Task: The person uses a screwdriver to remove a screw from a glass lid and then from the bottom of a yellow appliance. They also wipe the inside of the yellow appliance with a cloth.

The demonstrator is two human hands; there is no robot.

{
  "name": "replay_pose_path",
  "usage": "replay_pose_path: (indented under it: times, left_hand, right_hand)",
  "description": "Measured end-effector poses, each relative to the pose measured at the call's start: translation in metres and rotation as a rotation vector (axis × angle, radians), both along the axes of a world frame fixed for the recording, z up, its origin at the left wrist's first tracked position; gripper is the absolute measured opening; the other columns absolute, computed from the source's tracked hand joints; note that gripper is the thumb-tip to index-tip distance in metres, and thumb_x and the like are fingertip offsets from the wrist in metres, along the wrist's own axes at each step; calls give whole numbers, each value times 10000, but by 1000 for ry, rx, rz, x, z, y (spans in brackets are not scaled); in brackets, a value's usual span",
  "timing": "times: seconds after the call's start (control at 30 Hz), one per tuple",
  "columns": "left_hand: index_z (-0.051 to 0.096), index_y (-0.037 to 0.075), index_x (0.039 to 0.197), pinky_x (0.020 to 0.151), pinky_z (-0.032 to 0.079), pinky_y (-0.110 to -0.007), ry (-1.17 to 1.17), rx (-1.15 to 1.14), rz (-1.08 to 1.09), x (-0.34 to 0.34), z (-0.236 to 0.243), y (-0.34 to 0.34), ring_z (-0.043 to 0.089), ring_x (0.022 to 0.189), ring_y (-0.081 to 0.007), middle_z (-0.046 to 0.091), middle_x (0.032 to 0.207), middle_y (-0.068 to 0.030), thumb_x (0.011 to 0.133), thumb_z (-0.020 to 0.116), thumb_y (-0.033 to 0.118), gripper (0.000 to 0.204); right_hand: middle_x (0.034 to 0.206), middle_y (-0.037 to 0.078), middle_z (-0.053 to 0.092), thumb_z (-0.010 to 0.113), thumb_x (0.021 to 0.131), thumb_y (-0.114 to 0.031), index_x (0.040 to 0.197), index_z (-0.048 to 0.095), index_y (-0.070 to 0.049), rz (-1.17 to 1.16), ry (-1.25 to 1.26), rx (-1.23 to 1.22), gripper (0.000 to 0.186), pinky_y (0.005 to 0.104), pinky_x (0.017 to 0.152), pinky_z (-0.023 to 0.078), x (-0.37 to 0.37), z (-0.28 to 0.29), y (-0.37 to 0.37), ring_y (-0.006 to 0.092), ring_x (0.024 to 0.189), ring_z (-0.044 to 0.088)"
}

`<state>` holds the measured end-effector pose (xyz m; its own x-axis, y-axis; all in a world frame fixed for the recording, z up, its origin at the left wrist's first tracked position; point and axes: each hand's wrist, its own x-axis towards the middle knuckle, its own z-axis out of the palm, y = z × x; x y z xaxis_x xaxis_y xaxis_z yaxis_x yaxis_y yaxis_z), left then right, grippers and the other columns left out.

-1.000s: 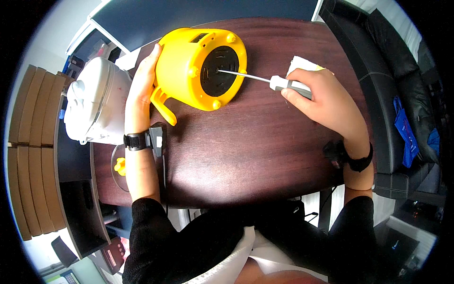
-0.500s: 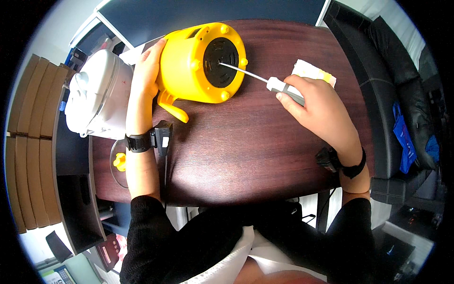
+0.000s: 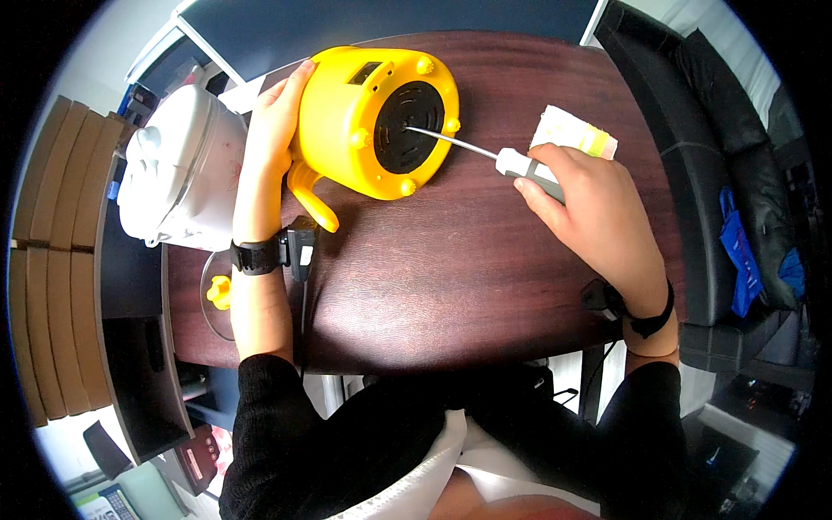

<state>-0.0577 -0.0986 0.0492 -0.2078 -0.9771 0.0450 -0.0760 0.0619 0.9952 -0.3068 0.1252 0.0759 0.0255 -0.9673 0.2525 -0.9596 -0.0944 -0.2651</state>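
A yellow electric pot (image 3: 334,117) with a curved handle lies on its side on the table. Its underside shows a black vented disc (image 3: 400,143) ringed by small yellow feet. My left hand (image 3: 276,121) presses round the pot's left side, its fingertips at the upper edge and partly hidden. In my right hand (image 3: 589,186) is a screwdriver (image 3: 511,162) with a white and grey handle, the fingers closed round it. The screwdriver's metal shaft reaches left, its tip at the middle of the black disc.
A white lidded appliance (image 3: 204,165) stands left of my left forearm. A clear round lid with a yellow knob (image 3: 219,293) lies below it. Beyond my right hand is a white and yellow packet (image 3: 572,133). A black sofa (image 3: 693,173) borders the dark wooden table (image 3: 459,286) on the right.
The pot has turned slightly, its base now facing a little lower. My right hand and the screwdriver have shifted slightly right and nearer, the tip still at the disc's middle.
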Motion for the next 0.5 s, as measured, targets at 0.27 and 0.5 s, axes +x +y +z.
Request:
replay_pose_path:
  times: [0.27,0.5]
  left_hand:
    - [626,-24,1064,692,507,-238,-67,-54,-60,-2,2,-1,629,739,-119,666,895,-74,878,623,387,451]
    - [627,-24,1052,694,511,-247,27,-4,-47,7,-2,-10,629,743,-127,666,892,-76,882,621,379,438]
  right_hand:
    - [678,168,605,612,860,-241,848,592,-5,74,-189,-34,237,395,574,456,-1,-11,-4,320,642,613]
    - [650,165,614,606,871,-225,826,616,-4,47,-348,11,225,373,524,441,7,-17,-7,309,583,616]
